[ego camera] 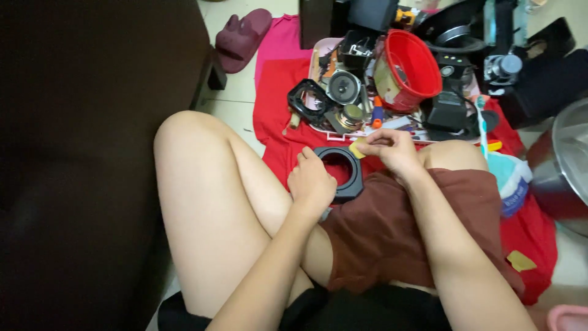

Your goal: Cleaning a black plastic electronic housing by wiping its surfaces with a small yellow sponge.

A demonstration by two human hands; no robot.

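Hands work low over the lap: the left hand [311, 181] clasps a black square frame [340, 172] by its near corner, steadying it on the thigh, round opening facing up, with no clear long axis. The right hand [392, 149] pinches a small yellow scrap [356, 149] at the frame's far corner, near the red cloth's [272, 122] cluttered tray [319, 56].

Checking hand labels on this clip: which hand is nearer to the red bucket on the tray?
Right. The right hand, pinching a small yellow piece, sits just below the red bucket. The left hand is lower and further left, gripping the black square frame.
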